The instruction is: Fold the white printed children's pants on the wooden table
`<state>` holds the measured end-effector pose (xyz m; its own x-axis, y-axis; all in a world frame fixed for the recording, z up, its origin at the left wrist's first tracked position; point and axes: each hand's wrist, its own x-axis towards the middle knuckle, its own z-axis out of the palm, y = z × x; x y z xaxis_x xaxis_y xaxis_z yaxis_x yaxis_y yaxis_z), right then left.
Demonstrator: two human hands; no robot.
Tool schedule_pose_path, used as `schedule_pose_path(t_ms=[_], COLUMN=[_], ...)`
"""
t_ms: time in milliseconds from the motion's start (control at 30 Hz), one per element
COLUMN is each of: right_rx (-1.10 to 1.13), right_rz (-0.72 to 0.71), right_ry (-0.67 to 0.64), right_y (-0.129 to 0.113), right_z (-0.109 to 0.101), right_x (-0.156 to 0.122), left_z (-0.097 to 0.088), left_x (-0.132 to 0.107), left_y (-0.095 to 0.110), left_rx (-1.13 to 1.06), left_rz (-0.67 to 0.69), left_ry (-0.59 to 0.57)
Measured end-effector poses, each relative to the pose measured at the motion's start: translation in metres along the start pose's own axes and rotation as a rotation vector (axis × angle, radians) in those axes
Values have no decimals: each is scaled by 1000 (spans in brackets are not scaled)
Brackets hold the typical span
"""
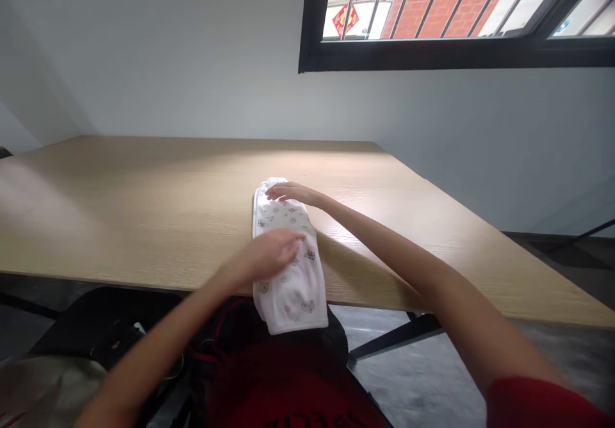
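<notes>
A printed white cloth (pixel 300 282) is laid lengthwise on the table (pixel 158 204), near end overhanging, presumably for easy reach. Right hand (pixel 292 191) extended over far end, nothing grasped; left hand (pixel 273 253) blurred mid-cloth, finger closure cannot be told.

Left hand (pixel 271 252) motion-blurred, fingers smeared; can't tell whether it touches the white printed cloth (pixel 293 220), whose middle it partly hides. Right hand (pixel 291 192) covers part of the cloth's far end; contact unclear. Many prints too small to identify. Desk (pixel 144 223) is cut off at left and right edges, window (pixel 408 56) at top and right. Red sleeve (pixel 538 402) and shirt lettering (pixel 346 421) are clipped, the latter unreadable. Diamond sign (pixel 344 20): characters too small to read. Grey fabric (pixel 38 386), lower left, is cropped.
</notes>
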<state>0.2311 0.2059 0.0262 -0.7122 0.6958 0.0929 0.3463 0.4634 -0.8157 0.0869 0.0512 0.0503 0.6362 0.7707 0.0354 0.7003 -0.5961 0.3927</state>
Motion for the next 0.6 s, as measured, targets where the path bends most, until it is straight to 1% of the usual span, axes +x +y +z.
schedule_pose_path(t_ms=[33,100,133,167,200,233,267,300,333,400,433,500,533,600], right_rx=[-26,-134,-190,-240,-288,-336,-383,-430,-475,-553,-588,-633,-637,-608], right_rz=[1,39,56,56,38,11,-15,-31,-32,-19,-22,-41,-50,-72], right_ry=[-32,-71,-87,-100,-113,-123,-132,-142,-152,-160,-165,-188,-215,-308], right_y=[-1,2,5,9,14,18,22,25,26,25,22,11,4,-14], right_z=[-3,-5,-4,-4,-3,-2,0,1,2,5,7,11,14,20], right_x=[-5,-10,-9,-7,-3,1,7,11,16,20,19,7,-4,-39], left_z=[-9,-17,-15,-10,-1,9,20,30,39,49,49,45,41,34], left_x=[19,50,58,58,51,38,19,-3,-25,-65,-80,-96,-99,-99], left_y=[-15,-38,-45,-46,-43,-36,-26,-15,-5,7,7,-4,-13,-32], left_rx=[30,52,66,74,82,90,93,102,111,133,145,188,224,319], left_rz=[-12,-52,-69,-80,-72,-45,-14,74,146,203,215,223,232,272], left_ry=[-46,-49,-49,-47,-60,-80,-107,-145,-157,-141,-126,-89,-75,-62])
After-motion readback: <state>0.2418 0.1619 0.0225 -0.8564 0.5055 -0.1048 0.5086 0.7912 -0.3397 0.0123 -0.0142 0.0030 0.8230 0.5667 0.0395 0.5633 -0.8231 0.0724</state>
